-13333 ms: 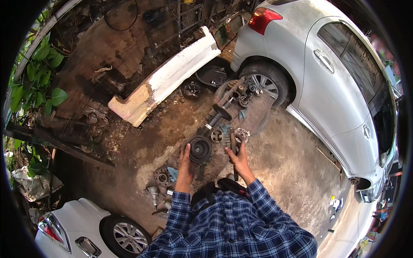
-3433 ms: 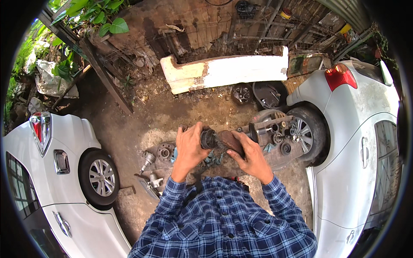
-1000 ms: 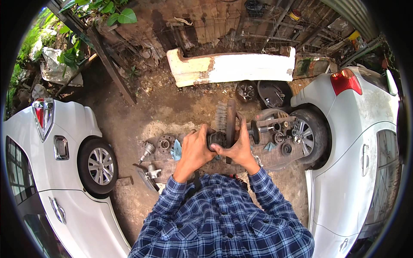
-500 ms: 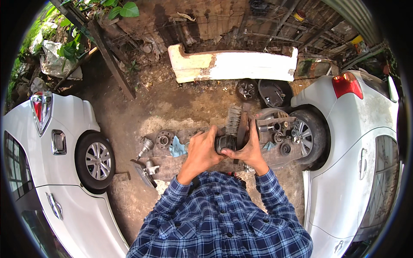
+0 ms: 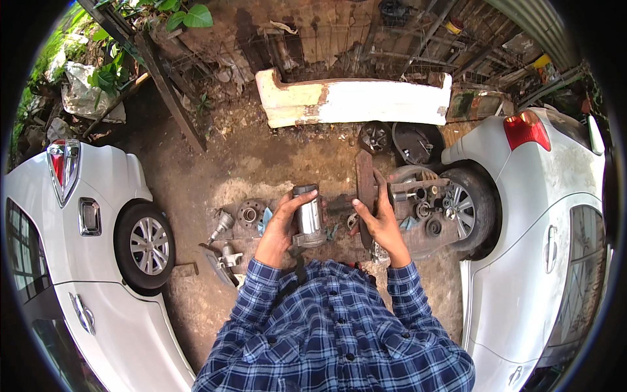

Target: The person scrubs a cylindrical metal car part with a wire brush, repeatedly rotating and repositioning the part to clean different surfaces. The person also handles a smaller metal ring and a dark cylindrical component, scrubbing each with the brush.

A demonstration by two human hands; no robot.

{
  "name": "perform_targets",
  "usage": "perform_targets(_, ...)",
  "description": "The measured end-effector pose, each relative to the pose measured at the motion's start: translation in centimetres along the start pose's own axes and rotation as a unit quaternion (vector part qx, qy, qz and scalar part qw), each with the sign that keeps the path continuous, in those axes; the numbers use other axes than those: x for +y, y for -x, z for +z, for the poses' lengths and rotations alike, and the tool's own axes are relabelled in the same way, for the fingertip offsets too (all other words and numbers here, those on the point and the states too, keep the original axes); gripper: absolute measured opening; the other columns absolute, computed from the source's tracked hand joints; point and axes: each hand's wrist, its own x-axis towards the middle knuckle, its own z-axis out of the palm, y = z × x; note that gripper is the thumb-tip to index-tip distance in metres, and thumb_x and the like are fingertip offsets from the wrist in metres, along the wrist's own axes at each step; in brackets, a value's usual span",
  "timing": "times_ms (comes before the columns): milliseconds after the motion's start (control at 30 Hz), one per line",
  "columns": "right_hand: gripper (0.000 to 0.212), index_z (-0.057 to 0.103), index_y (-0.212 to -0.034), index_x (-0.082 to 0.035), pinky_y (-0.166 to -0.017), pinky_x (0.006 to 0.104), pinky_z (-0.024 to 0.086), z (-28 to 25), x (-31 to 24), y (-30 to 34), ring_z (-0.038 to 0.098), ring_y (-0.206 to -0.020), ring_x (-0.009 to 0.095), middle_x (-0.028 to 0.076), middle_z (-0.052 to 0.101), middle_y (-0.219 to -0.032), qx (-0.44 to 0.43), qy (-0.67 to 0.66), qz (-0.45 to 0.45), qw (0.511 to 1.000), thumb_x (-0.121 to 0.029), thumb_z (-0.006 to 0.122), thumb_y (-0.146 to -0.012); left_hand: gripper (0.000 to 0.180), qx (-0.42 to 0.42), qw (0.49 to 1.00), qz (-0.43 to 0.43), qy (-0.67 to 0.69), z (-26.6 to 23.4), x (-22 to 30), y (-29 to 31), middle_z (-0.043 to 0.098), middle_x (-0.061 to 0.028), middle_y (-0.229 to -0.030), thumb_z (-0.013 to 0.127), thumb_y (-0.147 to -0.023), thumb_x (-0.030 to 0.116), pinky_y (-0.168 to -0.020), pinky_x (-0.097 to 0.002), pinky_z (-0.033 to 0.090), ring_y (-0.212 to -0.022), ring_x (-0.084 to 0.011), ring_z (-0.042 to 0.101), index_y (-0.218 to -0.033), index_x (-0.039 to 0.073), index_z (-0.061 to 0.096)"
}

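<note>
The left hand (image 5: pixel 277 227) clasps a shiny cylinder (image 5: pixel 309 219) from its left. The right hand (image 5: pixel 381 225), fingers pointing far, holds what seems a brush (image 5: pixel 365 186).

Cylinder (image 5: pixel 309 219) left of brush (image 5: pixel 366 179), bumper (image 5: pixel 359 100) beyond, 1 car (image 5: pixel 104 255) either side

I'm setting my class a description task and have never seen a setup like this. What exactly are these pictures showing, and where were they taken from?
There is no machine here: a person works with two bare hands. One view serves throughout, from a fisheye camera worn on the head, looking down, so straight edges curve near the rim. The left hand holds a shiny metal cylinder with a dark top. The right hand holds a wooden-backed brush, its blurred bristle side facing the cylinder. Below, a board bears metal parts, including a round hub and a black ring. Cars stand left and right.
</note>
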Motion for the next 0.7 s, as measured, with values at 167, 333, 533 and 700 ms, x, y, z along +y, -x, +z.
perform_targets(167, 0.069, 0.018, -0.153, -0.013, -0.078, 0.0351, 0.050, -0.1, 2.7, -0.9, 0.055, -0.113, 0.024, 0.023, 0.051, -0.133, -0.028, 0.119, -0.088, 0.989, -0.016, 0.058, -0.097, 0.037, 0.025, 0.993, -0.046, 0.103, -2.3, -1.9, -2.1, 0.065, -0.0138, -0.093, 0.071, -0.084, 0.023, -0.071, -0.0452, 0.061, -0.082, -0.0326, 0.070, -0.110, 0.002, 0.057)
perform_targets(333, 0.066, 0.021, -0.153, -0.015, -0.051, 0.0258, 0.046, 0.0, 6.3, -2.1, 0.057, -0.083, 0.008, 0.013, 0.060, -0.117, 0.008, 0.166, -0.204, 0.965, -0.010, 0.056, -0.098, 0.040, 0.045, 0.989, -0.059, 0.126, -4.8, -3.9, -2.7, 0.065, -0.0165, -0.102, 0.066, -0.092, 0.029, -0.078, -0.0497, 0.060, -0.096, -0.0364, 0.068, -0.119, 0.002, 0.054)
perform_targets(533, 0.060, 0.026, -0.149, -0.011, -0.072, 0.0327, 0.047, 1.0, 8.0, -1.2, 0.060, -0.083, 0.014, 0.011, 0.066, -0.107, -0.020, 0.054, -0.054, 0.997, -0.011, 0.057, -0.097, 0.053, 0.074, 0.994, -0.060, 0.058, -5.4, -7.3, -2.3, 0.063, -0.0165, -0.114, 0.056, -0.098, 0.040, -0.082, -0.0485, 0.058, -0.096, -0.0333, 0.068, -0.135, 0.004, 0.043)
perform_targets(700, 0.054, 0.038, -0.142, -0.005, -0.088, 0.0403, 0.050, 2.5, 8.5, -1.2, 0.065, -0.107, 0.030, 0.020, 0.064, -0.118, 0.054, 0.162, -0.148, 0.974, -0.013, 0.062, -0.094, 0.075, 0.024, 0.995, -0.088, 0.027, -5.6, -7.1, -2.3, 0.058, -0.0151, -0.120, 0.066, -0.093, 0.034, -0.078, -0.0471, 0.059, -0.093, -0.0267, 0.066, -0.148, 0.004, 0.025)
